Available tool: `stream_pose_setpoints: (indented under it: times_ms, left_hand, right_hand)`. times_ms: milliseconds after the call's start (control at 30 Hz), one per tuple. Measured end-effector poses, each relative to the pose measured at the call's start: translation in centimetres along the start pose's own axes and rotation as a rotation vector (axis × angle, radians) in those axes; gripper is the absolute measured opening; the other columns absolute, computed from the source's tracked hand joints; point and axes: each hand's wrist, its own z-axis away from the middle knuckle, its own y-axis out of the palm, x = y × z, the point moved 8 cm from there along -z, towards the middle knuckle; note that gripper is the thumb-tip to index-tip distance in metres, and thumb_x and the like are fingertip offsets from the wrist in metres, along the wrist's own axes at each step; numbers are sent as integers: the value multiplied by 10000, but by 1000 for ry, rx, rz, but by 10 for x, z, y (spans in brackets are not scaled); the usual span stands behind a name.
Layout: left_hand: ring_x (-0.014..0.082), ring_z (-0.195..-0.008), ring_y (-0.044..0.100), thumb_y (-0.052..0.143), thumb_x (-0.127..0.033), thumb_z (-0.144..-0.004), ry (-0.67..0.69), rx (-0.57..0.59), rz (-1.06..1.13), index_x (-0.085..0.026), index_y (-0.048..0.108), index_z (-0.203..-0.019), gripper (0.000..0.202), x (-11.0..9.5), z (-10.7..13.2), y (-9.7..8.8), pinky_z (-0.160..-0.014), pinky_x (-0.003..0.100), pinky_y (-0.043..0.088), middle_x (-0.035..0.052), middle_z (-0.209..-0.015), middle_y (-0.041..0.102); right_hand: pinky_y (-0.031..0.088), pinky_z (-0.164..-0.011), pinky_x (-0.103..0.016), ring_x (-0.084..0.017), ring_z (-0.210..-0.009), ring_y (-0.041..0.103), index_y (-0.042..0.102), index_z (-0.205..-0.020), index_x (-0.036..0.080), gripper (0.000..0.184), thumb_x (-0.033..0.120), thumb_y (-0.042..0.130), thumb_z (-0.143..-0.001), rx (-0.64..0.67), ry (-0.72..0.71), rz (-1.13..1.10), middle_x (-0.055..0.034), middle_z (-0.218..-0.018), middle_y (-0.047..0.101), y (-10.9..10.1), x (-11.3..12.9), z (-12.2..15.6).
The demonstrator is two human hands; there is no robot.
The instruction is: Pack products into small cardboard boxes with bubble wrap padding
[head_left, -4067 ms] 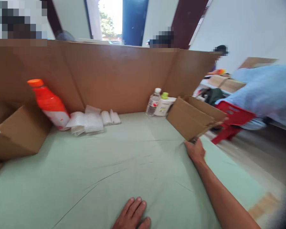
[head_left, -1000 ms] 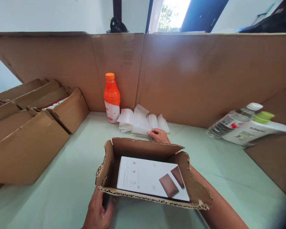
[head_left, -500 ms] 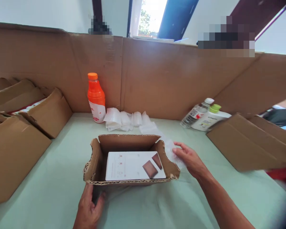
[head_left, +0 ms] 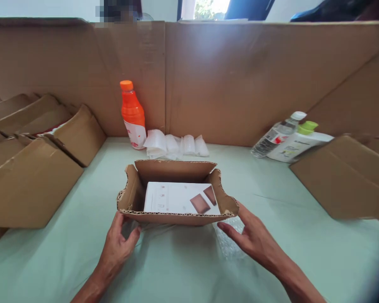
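Note:
An open cardboard box (head_left: 177, 219) with rough-cut edges stands in front of me. Inside lies a white printed box (head_left: 173, 197) with brown pictures on its top. My left hand (head_left: 118, 242) grips the near left corner, thumb in front and fingertips partly hidden at the side. At the near right corner, my right hand (head_left: 252, 231) has its fingers along the box's side and its thumb in front. A sheet of clear bubble wrap (head_left: 229, 242) shows below the right hand, partly covered by it.
An orange bottle (head_left: 133, 115) stands at the back beside rolled bubble wrap (head_left: 172, 145). A clear bottle (head_left: 276, 136) leans with a white, green-capped bottle (head_left: 298, 145) at right. Cardboard boxes stand left (head_left: 34, 185) and right (head_left: 344, 181); a tall cardboard wall (head_left: 240, 84) closes the back.
My right hand has come from the bubble wrap at the box's far right side to its near right corner. The bubble wrap now shows in front of the box. The view has tipped downward.

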Motion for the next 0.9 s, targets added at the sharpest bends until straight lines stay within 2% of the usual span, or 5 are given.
stream_pose_setpoints:
  times_ms: [233,400,600,733,900]
  left_hand:
    - [236,-930,690,608,-427,-865,-1,75,35,-180,609,-1071,322,1,-11,7,-795,338,547,82,-1013,716]
    - [228,-876,674,625,-429,-842,34,11,34,-183,600,-1040,317,-5,-42,7,-701,308,517,57,-961,677]
    - [226,-928,677,621,-396,-832,32,22,84,-174,587,-1109,356,-7,-54,12,-819,350,534,71,-1030,665]
    - [234,-1124,644,633,-373,-844,1,42,84,-220,480,-1395,592,0,-32,1,-874,341,544,119,-1336,604]
    - [245,-1116,639,623,-423,-866,-64,48,-92,-253,537,-1392,559,14,14,-22,-617,241,532,106,-1412,582]
  right_hand:
    - [499,-516,-304,-147,-518,547,672,-943,204,250,435,581,-914,-2,28,-103,-55,-851,719,33,13,-13]
    - [496,-547,-281,-175,-674,605,660,-1014,209,212,357,610,-870,-78,28,-213,-65,-953,721,41,18,-35]
    - [550,-637,-309,-198,-798,665,648,-1118,212,263,352,593,-902,-82,16,-284,-72,-1043,731,44,11,-48]
    - [583,-822,-367,-221,-1011,696,642,-1220,238,313,323,583,-925,-192,33,-253,-84,-1241,697,14,-11,-17]
    - [577,-905,-385,-226,-1140,673,674,-1186,275,281,232,509,-962,-177,67,24,-57,-1239,715,-12,-41,59]
